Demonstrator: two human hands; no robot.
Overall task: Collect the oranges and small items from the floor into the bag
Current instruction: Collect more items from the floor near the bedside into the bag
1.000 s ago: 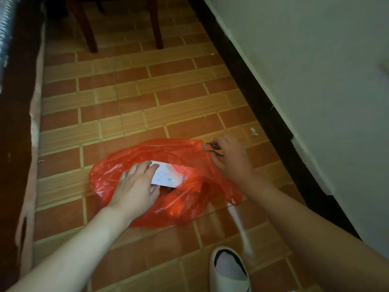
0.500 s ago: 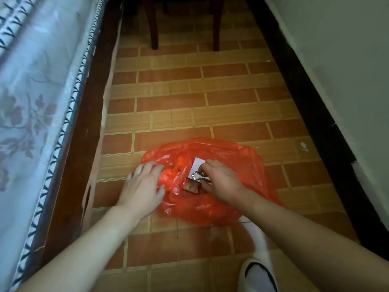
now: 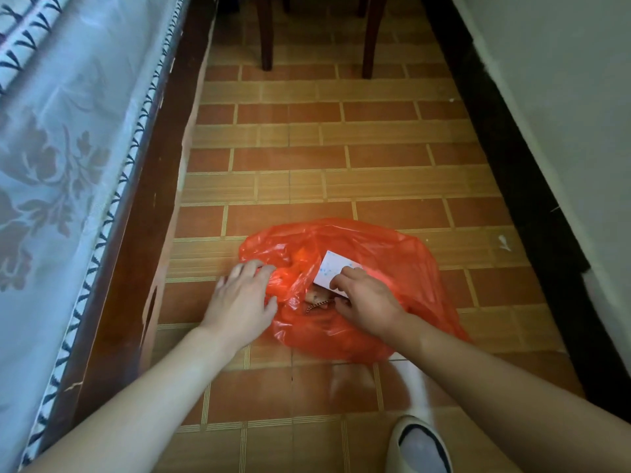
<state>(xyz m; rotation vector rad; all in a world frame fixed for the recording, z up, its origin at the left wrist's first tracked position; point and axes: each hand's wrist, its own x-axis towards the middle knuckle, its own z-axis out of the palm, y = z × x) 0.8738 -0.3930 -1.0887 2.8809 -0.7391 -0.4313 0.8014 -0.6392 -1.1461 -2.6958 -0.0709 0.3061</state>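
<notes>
Bag [image 3: 392,268] on floor [image 3: 341,145] between bed [image 3: 51,131] (left) and wall [image 3: 563,97]; card [image 3: 329,271] inside.

the room was dim, lit by soft, flat light with a warm cast on the floor [image 3: 375,148]. the wall [image 3: 563,97] on the right stayed a dull grey, and the dark strip along its base went nearly black. small glossy highlights sat on the bag [image 3: 409,268]. a faint shadow lay on the tiles under the arms. wide-angle distortion bowed the bed [image 3: 51,165] edge and the wall outward toward the frame's sides. detail was slightly soft all over, softest at the corners.
</notes>
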